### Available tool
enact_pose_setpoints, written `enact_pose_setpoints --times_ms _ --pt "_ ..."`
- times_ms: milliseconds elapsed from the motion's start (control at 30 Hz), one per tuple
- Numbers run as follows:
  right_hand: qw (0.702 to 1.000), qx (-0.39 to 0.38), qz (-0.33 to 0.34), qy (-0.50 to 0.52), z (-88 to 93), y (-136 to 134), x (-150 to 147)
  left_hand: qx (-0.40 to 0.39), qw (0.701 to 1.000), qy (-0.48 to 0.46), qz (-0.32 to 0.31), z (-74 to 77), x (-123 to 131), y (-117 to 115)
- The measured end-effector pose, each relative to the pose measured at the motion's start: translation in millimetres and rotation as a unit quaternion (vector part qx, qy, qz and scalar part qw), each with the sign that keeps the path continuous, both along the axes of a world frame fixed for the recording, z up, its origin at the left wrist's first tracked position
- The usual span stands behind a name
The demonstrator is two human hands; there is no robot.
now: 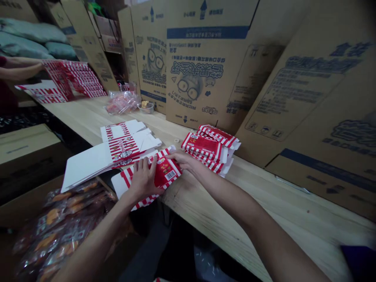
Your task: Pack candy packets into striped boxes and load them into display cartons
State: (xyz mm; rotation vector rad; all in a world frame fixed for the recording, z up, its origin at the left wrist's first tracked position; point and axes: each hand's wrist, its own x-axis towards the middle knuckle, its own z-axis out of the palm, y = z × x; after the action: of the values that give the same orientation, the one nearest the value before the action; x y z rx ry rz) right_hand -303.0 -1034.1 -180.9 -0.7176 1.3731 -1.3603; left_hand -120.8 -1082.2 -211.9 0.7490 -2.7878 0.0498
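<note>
Packing workroom, small hand-assembly setup. A long bare-wood bench point(264, 203) runs from near right to far left. Big printed shipping cartons point(205, 66) lean along the wall behind it, with more stacked far left. On the bench there's a pile of flat red-and-white snack boxes point(210, 149), unfolded blanks point(88, 160) and one striped box point(166, 172) at the near edge. Near left, below the bench, a heap of bagged snacks point(58, 223). Far left, another person's arm point(20, 70) reaches to more striped blanks point(73, 78).
</note>
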Motion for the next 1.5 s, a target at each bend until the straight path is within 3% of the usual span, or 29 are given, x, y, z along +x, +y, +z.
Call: enact_pose_setpoints --times_ms 133,200,267,300,333,433,533,567,633,700,733,800,867,1000,1133,1200,1333,1400,1500 --pt "1.0 0.009 0.02 0.019 38.5 36.2 12.3 0.029 0.999 0.018 0.005 40.5 18.2 17.5" --pt "0.987 -0.052 -0.083 0.124 53.1 64.9 21.4 0.074 0.995 0.052 0.035 53.9 26.9 29.2" --pt "0.936 -0.131 -0.232 0.228 57.8 101.6 34.7 0.147 0.981 0.115 0.045 61.3 34.3 46.8" --pt "0.917 -0.159 -0.274 0.243 55.5 121.9 43.0 0.199 0.968 0.152 0.03 62.4 37.0 58.4" --pt "0.917 -0.175 -0.276 0.23 50.0 142.5 51.9 0.259 0.948 0.186 0.005 61.4 38.8 71.9" --pt "0.965 -0.15 -0.17 0.13 21.5 202.2 76.3 0.415 0.875 0.242 -0.052 47.1 38.4 119.3" --pt "0.971 -0.107 -0.191 0.095 -8.1 256.9 85.0 0.515 0.811 0.266 -0.083 23.9 31.8 164.3" --pt "0.967 -0.096 -0.215 0.097 -16.2 274.8 84.0 0.562 0.776 0.268 -0.097 16.6 28.7 176.8" --pt "0.961 -0.074 -0.241 0.111 -30.0 310.1 79.0 0.679 0.68 0.254 -0.109 4.4 21.5 198.3" --pt "0.956 -0.058 -0.255 0.134 -42.3 342.8 74.3 0.771 0.585 0.239 -0.075 -4.4 13.3 217.0" --pt "0.954 -0.055 -0.258 0.145 -48.1 357.4 73.0 0.798 0.55 0.24 -0.052 -8.1 9.2 225.9" --pt "0.949 -0.046 -0.264 0.165 -58.3 382.2 72.7 0.823 0.51 0.249 -0.019 -15.3 2.5 243.1" --pt "0.938 -0.033 -0.291 0.183 -66.0 401.4 73.7 0.831 0.503 0.235 -0.029 -23.6 0.2 258.4" --pt "0.904 -0.023 -0.373 0.206 -75.7 427.0 73.6 0.844 0.513 0.108 -0.112 -43.1 11.0 277.5" --pt "0.904 -0.013 -0.379 0.198 -86.0 440.4 75.3 0.874 0.47 0.021 -0.119 -51.0 21.3 281.6" --pt "0.919 -0.011 -0.363 0.155 -92.4 444.3 80.8 0.864 0.481 0.041 -0.143 -47.7 17.4 280.3" --pt "0.948 -0.013 -0.311 0.067 -105.3 448.1 99.8 0.819 0.514 0.182 -0.179 -43.9 -2.8 276.4" --pt "0.936 -0.038 -0.344 0.059 -109.4 448.5 107.2 0.821 0.506 0.194 -0.179 -48.2 -11.0 275.0" --pt "0.892 -0.068 -0.439 0.078 -109.6 448.6 108.3 0.836 0.488 0.17 -0.184 -57.4 -15.6 273.7"
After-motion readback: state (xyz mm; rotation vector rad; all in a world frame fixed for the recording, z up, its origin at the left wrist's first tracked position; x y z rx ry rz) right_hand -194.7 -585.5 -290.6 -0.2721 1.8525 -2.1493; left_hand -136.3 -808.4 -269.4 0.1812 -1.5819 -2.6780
